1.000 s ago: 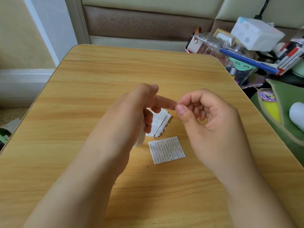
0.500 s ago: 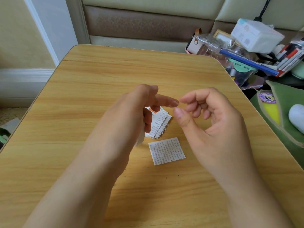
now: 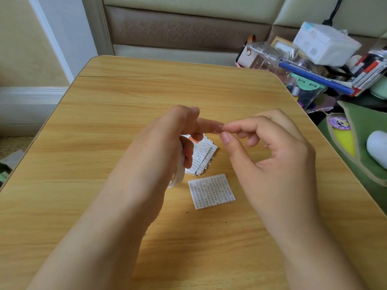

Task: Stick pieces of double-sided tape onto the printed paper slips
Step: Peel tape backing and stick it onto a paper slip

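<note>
My left hand [image 3: 167, 143] curls around the white tape roll [image 3: 178, 176], index finger pointing right, above the wooden table [image 3: 104, 122]. My right hand [image 3: 272, 160] meets it, thumb and index tips pressed together at the left fingertip, pinching something too small and clear for me to tell; the other fingers curl loosely. Under my hands a fanned stack of slips [image 3: 204, 156] lies on the table, and just nearer me one single slip [image 3: 211, 191] lies flat, print up.
</note>
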